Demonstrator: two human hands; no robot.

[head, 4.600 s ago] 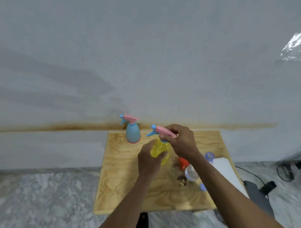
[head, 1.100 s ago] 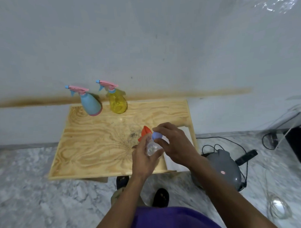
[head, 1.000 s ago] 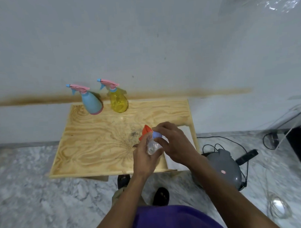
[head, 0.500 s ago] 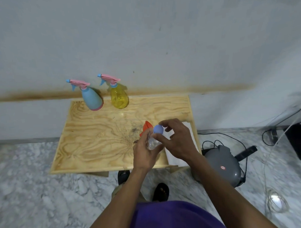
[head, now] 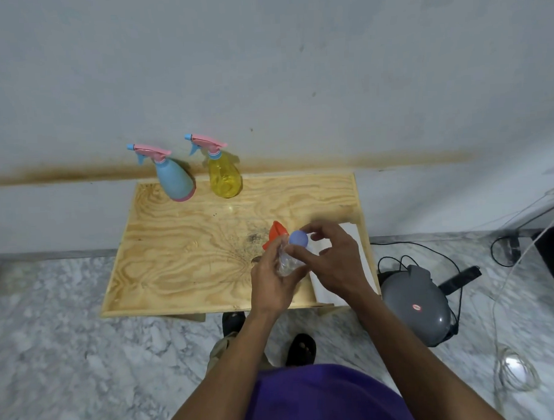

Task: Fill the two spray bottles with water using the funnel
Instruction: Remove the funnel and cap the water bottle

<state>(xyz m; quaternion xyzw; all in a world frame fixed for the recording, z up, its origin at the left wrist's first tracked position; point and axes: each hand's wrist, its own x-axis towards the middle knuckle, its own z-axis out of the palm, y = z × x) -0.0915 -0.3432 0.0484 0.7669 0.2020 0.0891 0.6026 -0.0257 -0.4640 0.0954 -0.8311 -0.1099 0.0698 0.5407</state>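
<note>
A thin, crushable water bottle (head: 287,261) is gripped at its body by the left hand (head: 272,282) while its cap (head: 298,237) is pinched by the right hand (head: 335,264).

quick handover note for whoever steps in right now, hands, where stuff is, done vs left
Left hand grips the clear water bottle over the table's near right part. Right hand pinches its blue cap.
Orange funnel lies on the wooden table just behind the hands.
Blue spray bottle and yellow spray bottle stand at the far edge, spray heads on.
Done: cannot tell whether either holds water.
Left: confirm fill levels.
</note>
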